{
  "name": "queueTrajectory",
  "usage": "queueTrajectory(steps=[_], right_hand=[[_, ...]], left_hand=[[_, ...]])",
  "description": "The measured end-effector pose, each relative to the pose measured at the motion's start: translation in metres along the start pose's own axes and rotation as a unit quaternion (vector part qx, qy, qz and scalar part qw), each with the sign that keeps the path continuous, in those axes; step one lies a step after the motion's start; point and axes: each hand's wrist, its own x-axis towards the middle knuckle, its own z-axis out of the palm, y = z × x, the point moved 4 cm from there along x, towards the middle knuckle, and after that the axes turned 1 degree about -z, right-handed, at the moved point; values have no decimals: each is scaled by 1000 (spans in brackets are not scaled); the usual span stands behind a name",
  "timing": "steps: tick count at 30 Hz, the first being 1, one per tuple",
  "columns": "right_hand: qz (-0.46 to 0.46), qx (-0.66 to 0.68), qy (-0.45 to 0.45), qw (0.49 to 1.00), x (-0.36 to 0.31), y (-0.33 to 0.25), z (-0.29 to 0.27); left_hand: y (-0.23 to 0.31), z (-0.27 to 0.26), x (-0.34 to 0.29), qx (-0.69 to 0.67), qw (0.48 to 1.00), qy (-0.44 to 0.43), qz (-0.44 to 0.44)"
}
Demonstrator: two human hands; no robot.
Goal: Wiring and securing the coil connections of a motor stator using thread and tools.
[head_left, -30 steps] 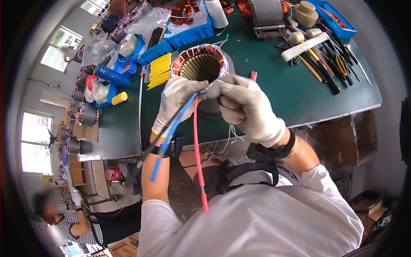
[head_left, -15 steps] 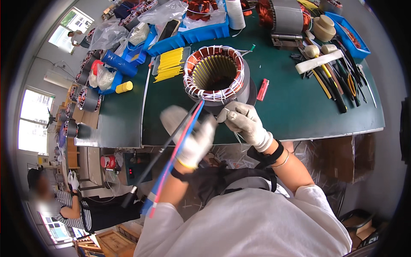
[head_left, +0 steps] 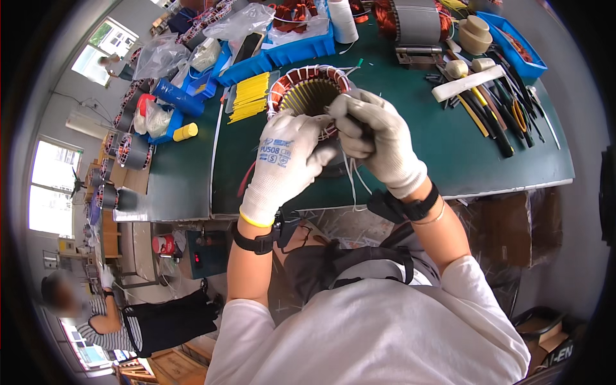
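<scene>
Bearing blue print (head_left: 274, 151): gloved left hand (head_left: 287, 157)

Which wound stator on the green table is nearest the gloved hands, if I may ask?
The upright, white-laced stator, at the left hand and right hand; the grey stator, farther back right, lies on its side.

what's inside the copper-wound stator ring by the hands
Inside the stator, yellow strips line the far wall; the white-gloved left hand and right hand hide the near side; bottom not visible.

Tools (head_left: 494, 124), bins (head_left: 305, 50) on green bench (head_left: 446, 144)
</scene>
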Motion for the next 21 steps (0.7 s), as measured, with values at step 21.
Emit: queueTrajectory(steps=[21], right_hand=[[-305,-721,91,616,-35,6,-6]], left_hand=[[-60,-4,5,-150,979,-138,19]])
